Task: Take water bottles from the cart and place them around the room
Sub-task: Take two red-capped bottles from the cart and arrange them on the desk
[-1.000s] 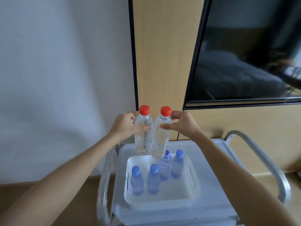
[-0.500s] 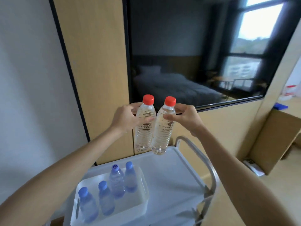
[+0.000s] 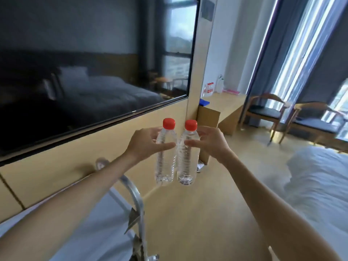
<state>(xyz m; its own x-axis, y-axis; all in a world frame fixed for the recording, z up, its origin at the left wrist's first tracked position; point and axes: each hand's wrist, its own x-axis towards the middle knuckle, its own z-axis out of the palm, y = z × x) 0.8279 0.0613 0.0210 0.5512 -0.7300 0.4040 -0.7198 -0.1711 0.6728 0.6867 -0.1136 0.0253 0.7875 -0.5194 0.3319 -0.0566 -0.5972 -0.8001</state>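
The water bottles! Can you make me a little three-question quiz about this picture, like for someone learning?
1. True or false: each hand holds one water bottle.
2. What colour are the bottle caps: A blue, B red, C green?
3. Fill in: the bottles are held ____, caps on top.

Key:
1. True: left hand grips the left water bottle, right hand grips the right water bottle.
2. B: red caps.
3. Upright.

Both bottles (image 3: 165, 162) are clear ribbed plastic, caps glossy red. At seven o'clock the cart (image 3: 131, 200) rail is shiny metal. Glossy black TV (image 3: 84, 72); matt wood desk (image 3: 224, 104); soft white bedding (image 3: 318, 181).
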